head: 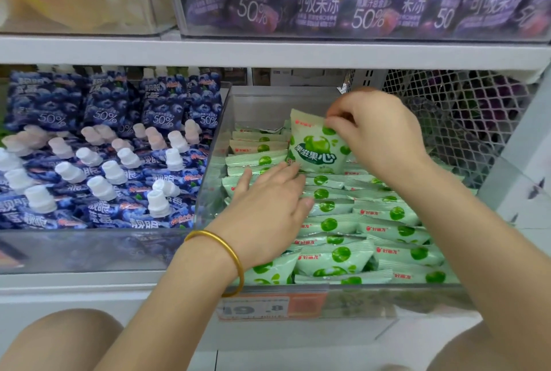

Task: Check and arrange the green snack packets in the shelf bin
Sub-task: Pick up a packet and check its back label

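Observation:
A clear plastic shelf bin (253, 102) holds several green snack packets (384, 233) standing in rows. One green packet (316, 147) is lifted upright above the rows, its front facing me. My right hand (375, 135) pinches its top right corner. My left hand (268, 206), with a gold bangle on the wrist, lies flat with straight fingers on the packets at the bin's left middle, fingertips near the lifted packet's lower edge.
A bin of blue spouted jelly pouches (98, 162) stands to the left. White wire mesh (453, 114) closes the right side. The shelf above carries purple jelly packs (357, 10) and price tags. An orange price tag (268, 306) hangs on the bin's front.

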A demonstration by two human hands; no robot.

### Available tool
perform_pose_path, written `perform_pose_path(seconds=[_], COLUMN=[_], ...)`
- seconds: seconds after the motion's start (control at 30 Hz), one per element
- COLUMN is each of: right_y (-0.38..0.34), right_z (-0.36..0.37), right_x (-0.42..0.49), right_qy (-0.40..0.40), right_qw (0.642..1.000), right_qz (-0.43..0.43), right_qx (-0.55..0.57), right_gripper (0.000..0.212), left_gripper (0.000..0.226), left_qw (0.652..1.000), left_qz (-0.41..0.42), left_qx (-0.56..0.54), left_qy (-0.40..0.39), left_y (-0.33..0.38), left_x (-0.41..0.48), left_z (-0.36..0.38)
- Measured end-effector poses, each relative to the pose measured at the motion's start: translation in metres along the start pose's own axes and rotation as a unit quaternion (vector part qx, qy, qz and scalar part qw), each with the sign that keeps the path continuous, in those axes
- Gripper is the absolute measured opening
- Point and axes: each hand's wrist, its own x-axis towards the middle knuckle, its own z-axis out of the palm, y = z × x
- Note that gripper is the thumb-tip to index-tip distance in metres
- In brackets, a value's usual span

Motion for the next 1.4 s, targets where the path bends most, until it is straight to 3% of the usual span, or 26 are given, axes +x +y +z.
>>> perform_pose_path(seconds=[0.1, 0.23, 0.33, 0.43, 0.53, 0.63, 0.77, 0.87, 1.0, 1.07, 1.17, 1.23, 1.4], right_y=[0.006, 0.005, -0.003, -0.008, -0.009, -0.006, -0.003, -0.009, -0.019, -0.024, -0.025, -0.020, -0.013], right_z=[0.003, 0.002, -0.002, -0.004, -0.005, -0.002, -0.003, -0.006, -0.006, -0.005, -0.001, 0.000, -0.005], right_x=[-0.012, -0.025, -0.027, -0.026, -0.025, -0.027, -0.032, -0.040, -0.046, -0.044, -0.043, -0.042, -0.040], right_qy=[0.067, 0.135, 0.130, 0.127, 0.113, 0.110, 0.120, 0.068, -0.086, -0.088, -0.058, -0.042, -0.032], right_qw=[0.997, 0.968, 0.946, 0.933, 0.906, 0.915, 0.900, 0.848, 0.696, 0.657, 0.685, 0.698, 0.673], right_qz=[-0.014, -0.034, -0.034, -0.005, 0.040, 0.064, 0.165, 0.210, 0.243, 0.250, 0.260, 0.274, 0.278], right_qx=[0.045, 0.209, 0.293, 0.337, 0.406, 0.383, 0.385, 0.482, 0.671, 0.706, 0.678, 0.660, 0.684], right_gripper=[0.015, 0.010, 0.007, 0.014, 0.020, 0.010, 0.014, 0.015, 0.057, 0.048, 0.014, 0.016, 0.025], left_gripper=[0.049, 0.056, 0.067, 0.064, 0.045, 0.024, 0.019, 0.020, 0.031, 0.041, 0.044, 0.051, 0.053], left_qw=[0.996, 0.956, 0.932, 0.920, 0.913, 0.893, 0.888, 0.907, 0.934, 0.940, 0.946, 0.947, 0.914], left_qz=[0.014, 0.006, -0.012, -0.009, -0.019, -0.021, -0.025, -0.005, 0.073, 0.094, 0.125, 0.121, 0.039], left_qx=[-0.064, -0.181, -0.279, -0.320, -0.323, -0.373, -0.332, -0.210, -0.072, -0.034, -0.034, -0.101, -0.281], left_qy=[0.059, 0.232, 0.232, 0.228, 0.248, 0.251, 0.317, 0.366, 0.341, 0.326, 0.297, 0.280, 0.291], left_y=[-0.002, 0.000, 0.000, -0.001, -0.002, -0.003, -0.002, 0.001, 0.000, -0.001, 0.000, 0.001, 0.001], left_x=[-0.004, -0.013, -0.016, -0.017, -0.016, -0.016, -0.014, -0.014, -0.018, -0.019, -0.021, -0.024, -0.028], left_z=[-0.006, -0.018, -0.020, -0.023, -0.021, -0.018, -0.013, -0.013, -0.018, -0.016, -0.012, -0.013, -0.018])
